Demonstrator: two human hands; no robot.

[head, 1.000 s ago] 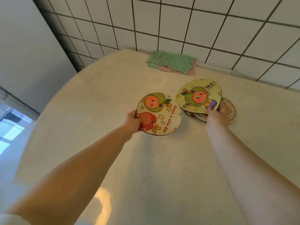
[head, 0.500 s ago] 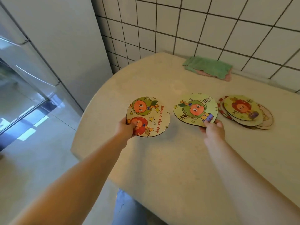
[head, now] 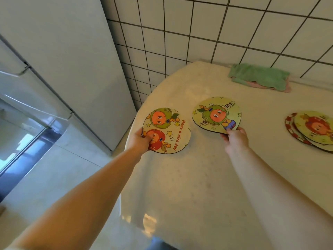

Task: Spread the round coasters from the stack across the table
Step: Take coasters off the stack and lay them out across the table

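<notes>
My left hand (head: 139, 140) pinches the near-left edge of a round coaster (head: 169, 131) printed with two cartoon fruit faces and "Have a nice day", close to the table's left edge. My right hand (head: 235, 138) grips the near rim of a second coaster (head: 216, 114) with one green-hooded orange face, held low over the table. The remaining stack of coasters (head: 313, 129) lies fanned at the right edge of the view, apart from both hands.
The pale speckled table (head: 189, 177) curves away at its left edge, with floor below. A folded green cloth (head: 259, 79) lies at the back by the tiled wall. A tall white fridge (head: 59, 56) stands to the left.
Both hands carried their coasters left, away from the stack. The right hand's coaster came off the stack and now sits well clear of it. The view swung left.
</notes>
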